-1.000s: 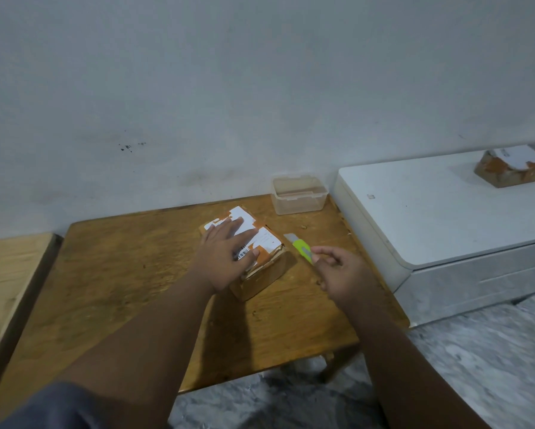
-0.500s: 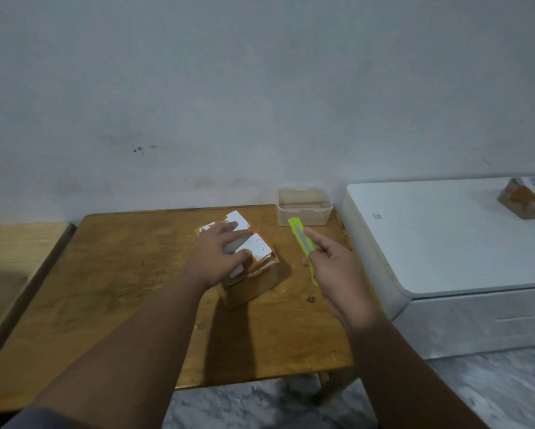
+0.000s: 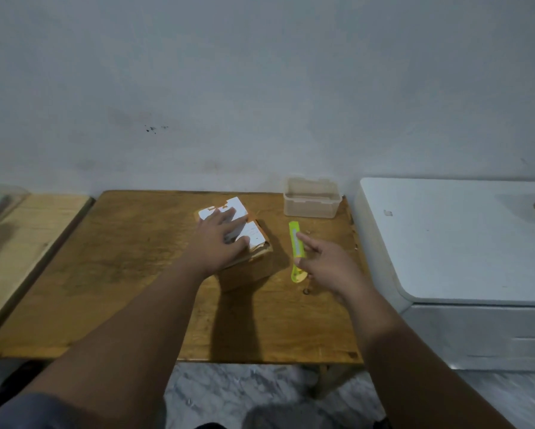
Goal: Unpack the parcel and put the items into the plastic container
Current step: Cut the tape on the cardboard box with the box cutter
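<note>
The desk (image 3: pixel 136 274) is a worn slab of brown wood, scuffed and blotchy. Right of the desk stands a smooth white cabinet (image 3: pixel 461 243) with rounded corners. On the desk, around its middle, sits the parcel (image 3: pixel 253 258), a small cardboard box with white labels and orange tape on top. At the desk's far right corner is the plastic container (image 3: pixel 312 201), clear, rectangular and open-topped. The left hand (image 3: pixel 219 239) lies flat on the parcel's top, fingers spread apart and pressing on the labels. Just right of the parcel, the right hand (image 3: pixel 328 267) holds a slim lime-green box cutter (image 3: pixel 295 249), fingers clamped around its lower end with the index finger stretched along its side.
</note>
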